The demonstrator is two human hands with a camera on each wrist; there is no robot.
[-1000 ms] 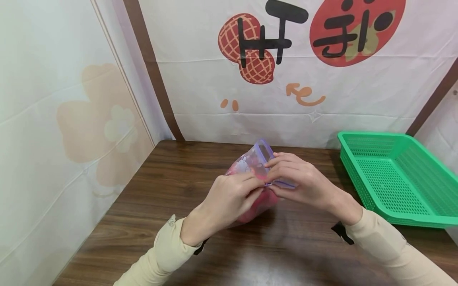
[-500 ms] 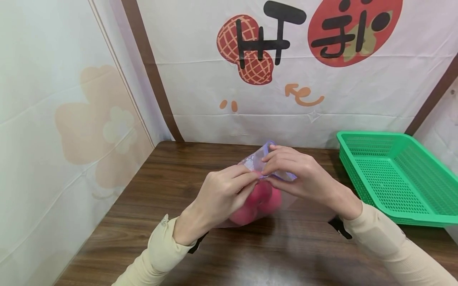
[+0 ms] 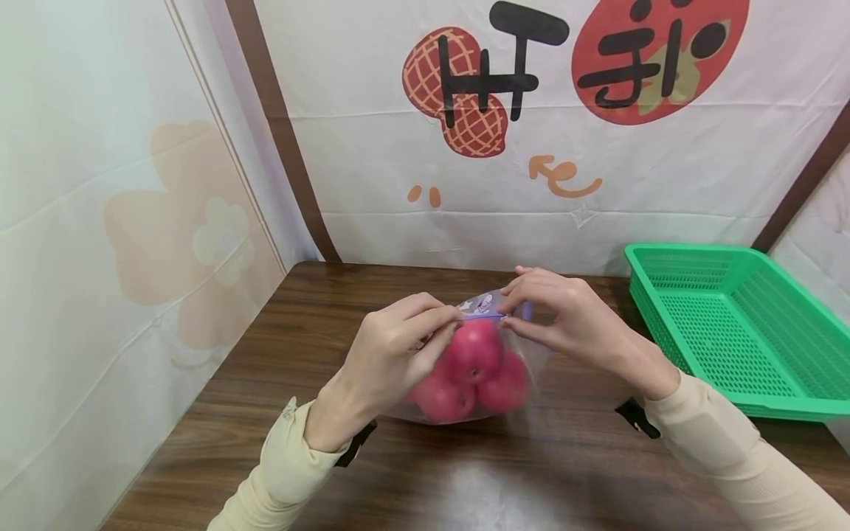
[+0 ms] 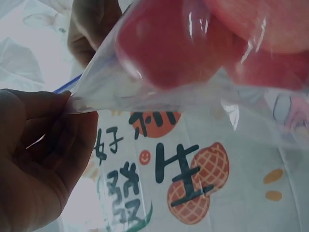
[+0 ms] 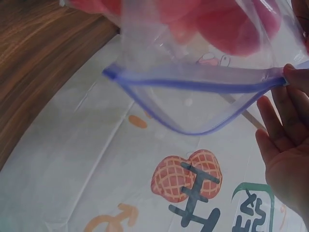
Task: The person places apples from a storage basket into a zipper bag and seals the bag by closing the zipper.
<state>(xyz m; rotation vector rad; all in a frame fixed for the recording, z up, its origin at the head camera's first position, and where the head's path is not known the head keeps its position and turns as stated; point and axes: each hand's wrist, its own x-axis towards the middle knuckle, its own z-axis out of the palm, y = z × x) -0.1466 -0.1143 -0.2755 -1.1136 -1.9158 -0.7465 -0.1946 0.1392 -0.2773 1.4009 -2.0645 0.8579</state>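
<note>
A clear zip bag (image 3: 524, 354) with a purple zip strip (image 3: 481, 316) holds three red apples (image 3: 473, 352) over the brown table (image 3: 319, 346). My left hand (image 3: 454, 316) pinches the strip's left end, and my right hand (image 3: 510, 308) pinches its right end. The left wrist view shows my left hand (image 4: 67, 104) pinching the bag's corner (image 4: 84, 96), with the apples (image 4: 164, 43) above. In the right wrist view the zip strip (image 5: 193, 86) gapes partly open, and my right fingers (image 5: 289, 77) hold its end.
An empty green mesh basket (image 3: 730, 332) stands at the table's right side. A printed cloth backdrop (image 3: 531, 147) hangs behind the table, and a pale panel (image 3: 119, 243) closes off the left side.
The bag has swung from tilted to upright, so the apples now hang below the strip. My hands have moved apart to the strip's two ends.
</note>
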